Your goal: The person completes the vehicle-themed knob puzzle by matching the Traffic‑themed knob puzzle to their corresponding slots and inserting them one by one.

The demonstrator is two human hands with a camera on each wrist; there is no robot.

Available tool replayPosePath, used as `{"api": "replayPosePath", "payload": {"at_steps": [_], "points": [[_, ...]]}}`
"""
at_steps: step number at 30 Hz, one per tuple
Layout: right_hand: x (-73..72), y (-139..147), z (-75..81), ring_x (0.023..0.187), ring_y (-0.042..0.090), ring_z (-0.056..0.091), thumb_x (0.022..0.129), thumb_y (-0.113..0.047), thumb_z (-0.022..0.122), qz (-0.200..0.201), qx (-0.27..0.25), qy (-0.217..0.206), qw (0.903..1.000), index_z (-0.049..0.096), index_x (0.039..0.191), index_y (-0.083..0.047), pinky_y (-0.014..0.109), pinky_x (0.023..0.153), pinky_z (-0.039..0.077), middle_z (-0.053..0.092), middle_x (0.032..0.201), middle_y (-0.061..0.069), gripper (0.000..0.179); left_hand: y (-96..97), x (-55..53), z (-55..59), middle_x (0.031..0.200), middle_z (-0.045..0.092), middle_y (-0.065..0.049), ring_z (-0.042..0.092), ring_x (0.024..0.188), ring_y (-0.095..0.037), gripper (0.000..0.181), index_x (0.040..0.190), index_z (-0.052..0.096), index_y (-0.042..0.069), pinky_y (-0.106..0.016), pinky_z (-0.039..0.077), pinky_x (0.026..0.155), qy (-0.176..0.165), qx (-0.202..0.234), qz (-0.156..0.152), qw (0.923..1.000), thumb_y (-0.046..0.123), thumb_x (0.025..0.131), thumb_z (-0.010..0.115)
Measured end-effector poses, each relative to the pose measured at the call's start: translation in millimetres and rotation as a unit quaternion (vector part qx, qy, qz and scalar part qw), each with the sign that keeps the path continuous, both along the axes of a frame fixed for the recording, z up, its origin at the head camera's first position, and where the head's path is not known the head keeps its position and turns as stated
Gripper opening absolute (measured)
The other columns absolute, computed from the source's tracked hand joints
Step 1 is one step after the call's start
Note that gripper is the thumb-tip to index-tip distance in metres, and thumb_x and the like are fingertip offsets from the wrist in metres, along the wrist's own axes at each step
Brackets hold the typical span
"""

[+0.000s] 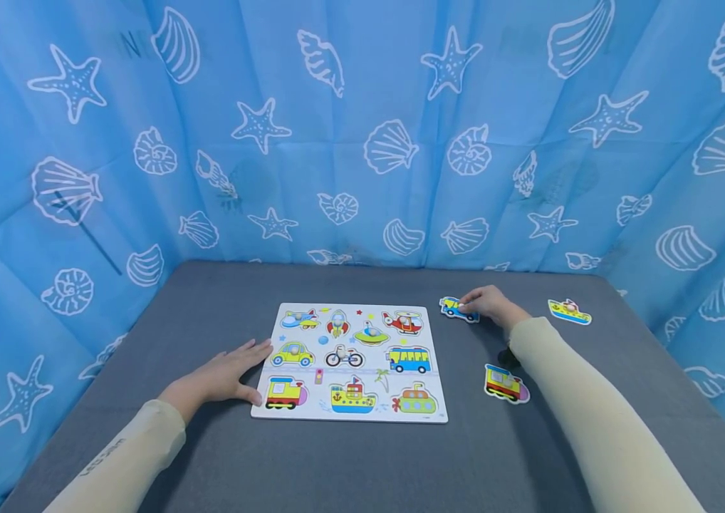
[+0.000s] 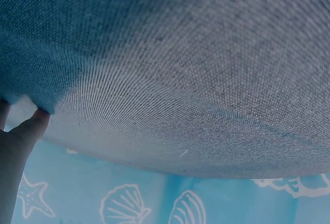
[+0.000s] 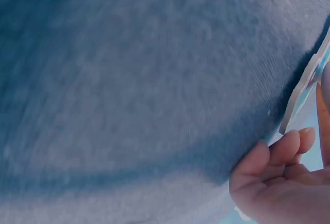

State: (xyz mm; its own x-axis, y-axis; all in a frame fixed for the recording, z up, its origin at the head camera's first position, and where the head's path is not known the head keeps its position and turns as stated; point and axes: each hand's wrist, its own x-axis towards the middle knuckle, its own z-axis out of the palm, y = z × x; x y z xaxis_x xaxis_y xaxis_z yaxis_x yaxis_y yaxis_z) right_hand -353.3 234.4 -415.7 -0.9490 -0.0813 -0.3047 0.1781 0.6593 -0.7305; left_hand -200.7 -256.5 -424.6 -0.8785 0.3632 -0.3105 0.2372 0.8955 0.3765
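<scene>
A white puzzle board with printed vehicles lies on the grey table. My left hand rests at its left edge, fingers extended, thumb near the lower left corner; part of this hand shows in the left wrist view. Beyond the board's upper right corner, my right hand pinches a blue-and-yellow bus puzzle piece. In the right wrist view the piece's pale edge shows beside the curled fingers of that hand. Whether the piece touches the table I cannot tell.
A train puzzle piece lies right of the board, near my right forearm. Farther right is a ship puzzle piece. Blue curtains with shell prints hang behind the table and at both sides.
</scene>
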Motion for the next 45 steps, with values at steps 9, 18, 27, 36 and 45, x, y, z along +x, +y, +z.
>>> {"api": "replayPosePath", "payload": {"at_steps": [9, 18, 27, 36, 45], "points": [[19.0, 3.9, 17.7, 0.131, 0.044, 0.038, 0.096, -0.013, 0.063, 0.013, 0.005, -0.007, 0.9999, 0.059, 0.124, 0.007, 0.058, 0.105, 0.033, 0.047, 0.136, 0.028, 0.035, -0.3, -0.4, -2.0, 0.158, 0.023, -0.017, 0.014, 0.145, -0.041, 0.107, 0.154, 0.026, 0.007, -0.069, 0.015, 0.107, 0.003, -0.001, -0.006, 1.0000, 0.056, 0.073, 0.077], [36.4, 1.0, 30.1, 0.127, 0.043, 0.043, 0.095, -0.012, 0.063, 0.036, 0.000, -0.006, 0.9993, 0.060, 0.122, 0.009, 0.058, 0.103, 0.035, 0.051, 0.131, 0.028, 0.034, -1.5, -0.5, -3.8, 0.158, 0.024, -0.017, 0.014, 0.145, -0.041, 0.108, 0.154, 0.026, 0.008, -0.069, 0.014, 0.107, 0.006, 0.002, -0.003, 1.0000, 0.054, 0.072, 0.078], [46.3, -6.1, 32.6, 0.117, 0.039, 0.048, 0.093, -0.014, 0.066, 0.037, 0.019, 0.008, 0.9991, 0.065, 0.115, 0.006, 0.056, 0.102, 0.037, 0.055, 0.124, 0.025, 0.030, -1.0, -0.9, -4.7, 0.158, 0.024, -0.017, 0.015, 0.144, -0.041, 0.108, 0.154, 0.026, 0.007, -0.069, 0.014, 0.107, 0.008, -0.003, -0.002, 1.0000, 0.054, 0.071, 0.078], [60.6, -14.5, 34.6, 0.119, 0.039, 0.048, 0.092, -0.011, 0.068, 0.056, 0.014, 0.014, 0.9983, 0.068, 0.110, 0.004, 0.056, 0.102, 0.037, 0.057, 0.123, 0.024, 0.024, 0.7, 0.0, -1.9, 0.157, 0.024, -0.019, 0.014, 0.144, -0.042, 0.109, 0.154, 0.026, 0.007, -0.069, 0.014, 0.107, 0.004, -0.003, 0.002, 1.0000, 0.053, 0.071, 0.079], [70.5, -24.6, 36.2, 0.105, 0.032, 0.052, 0.091, -0.010, 0.069, 0.073, 0.012, 0.026, 0.9969, 0.070, 0.105, 0.003, 0.052, 0.095, 0.042, 0.061, 0.115, 0.020, 0.020, 0.8, -1.1, -1.7, 0.158, 0.023, -0.018, 0.013, 0.145, -0.041, 0.108, 0.154, 0.025, 0.008, -0.069, 0.013, 0.107, 0.000, 0.000, 0.002, 1.0000, 0.053, 0.072, 0.079]]}}
